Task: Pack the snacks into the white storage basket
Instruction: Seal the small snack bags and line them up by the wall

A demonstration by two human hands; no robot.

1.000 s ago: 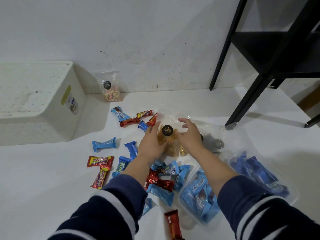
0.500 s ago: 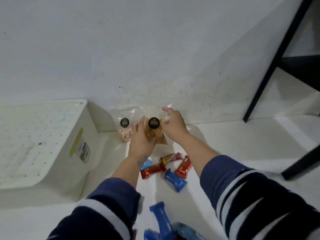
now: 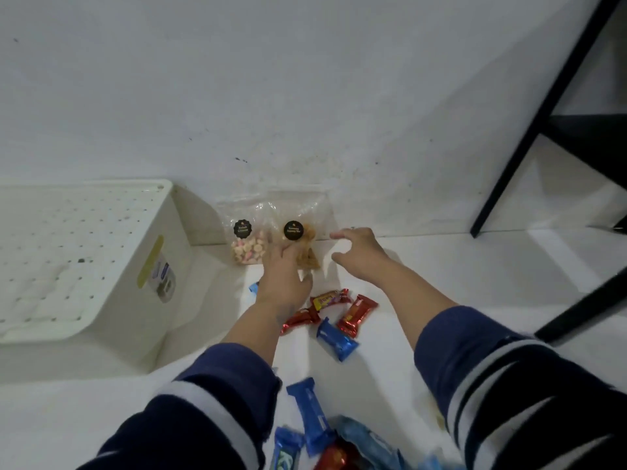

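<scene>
The hands are split, the left hand pressed on a clear snack bag propped against the wall, the right hand spread empty beside it; the bag could topple once released, and the white storage basket, left of both, lies upturned

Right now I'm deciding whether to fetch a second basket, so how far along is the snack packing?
Nothing looks packed: the white storage basket sits upside down. The left hand rests on a clear bag of brown snacks leaning on the wall beside a bag of pastel snacks; the right hand hovers open. Red and blue wrapped bars lie loose on the floor.
</scene>
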